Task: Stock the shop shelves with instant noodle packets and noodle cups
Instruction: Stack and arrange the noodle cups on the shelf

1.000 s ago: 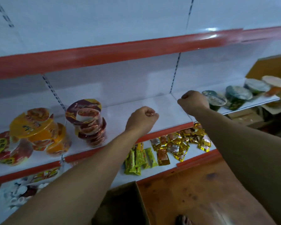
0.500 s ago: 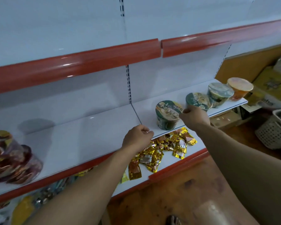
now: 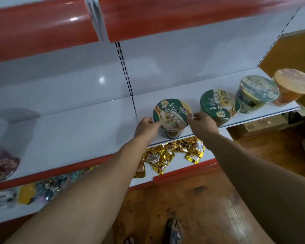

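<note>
Hands closed on noodle cup point(image 3: 171, 133): left hand point(image 3: 146, 125) curled at its 9 o'clock, right hand point(image 3: 202, 121) at 3 o'clock. Cup stood upright near front edge of shelf point(image 3: 180, 92). Judged light, thin-walled, crushable; film lid point(image 3: 172, 111) fragile. Best gripped on side wall, gently.

left hand point(image 3: 147, 127), right hand point(image 3: 202, 123): clasp green noodle cup point(image 3: 172, 113) at its sides | cup: upright on white shelf point(image 3: 74, 136)

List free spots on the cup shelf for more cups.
Free: white shelf from the leftmost green cup, gripped by left hand and right hand, left to the dark stack; also the strip behind the cups. Crowded: right end, three cups side by side.
</note>
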